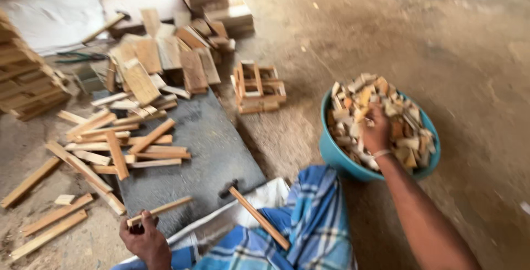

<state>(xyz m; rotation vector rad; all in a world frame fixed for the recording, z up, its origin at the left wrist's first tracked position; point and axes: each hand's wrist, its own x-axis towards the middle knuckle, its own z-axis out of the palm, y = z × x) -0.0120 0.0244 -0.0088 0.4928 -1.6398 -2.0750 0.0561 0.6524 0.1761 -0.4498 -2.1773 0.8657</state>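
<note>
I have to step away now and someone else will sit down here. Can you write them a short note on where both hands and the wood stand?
Left hand: closed on one thin wood strip, near the edge of the grey slab.
Right hand: reaching into the teal basin, its grip among the small wood blocks; whether it holds one cannot be told.
Hammer lies across the lap, unheld.
Done: one small slat frame stands past the slab.
Left: loose strips spread on the slab's left; basin heaped full.

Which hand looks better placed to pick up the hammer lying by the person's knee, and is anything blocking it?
Probably the left hand: the hammer lies close, nothing between, though it holds a wooden strip. The right hand is in the basin.
</note>
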